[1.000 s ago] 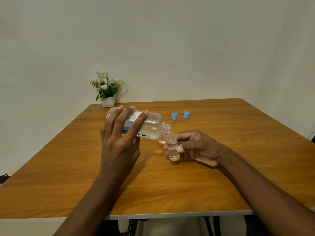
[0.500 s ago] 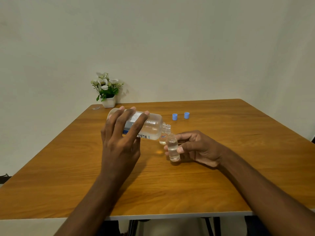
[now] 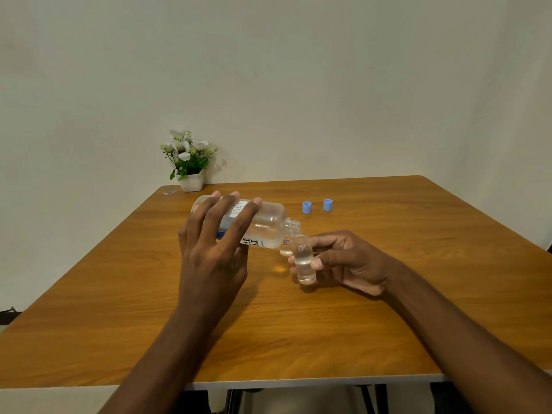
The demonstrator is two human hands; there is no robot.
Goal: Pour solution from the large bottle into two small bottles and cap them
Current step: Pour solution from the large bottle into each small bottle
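Wooden table (image 3: pixel 388 309), plain wall. I see left hand (image 3: pixel 215 258) gripping tipped large bottle (image 3: pixel 263 227), right hand (image 3: pixel 349 261) pinching small bottle (image 3: pixel 304 261). Risk: mouths misalign, solution spills; overfill likely.

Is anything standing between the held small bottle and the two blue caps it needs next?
Nothing visible. The small bottle in the right hand has bare table between it and the blue caps; the tilted large bottle lies to its left.
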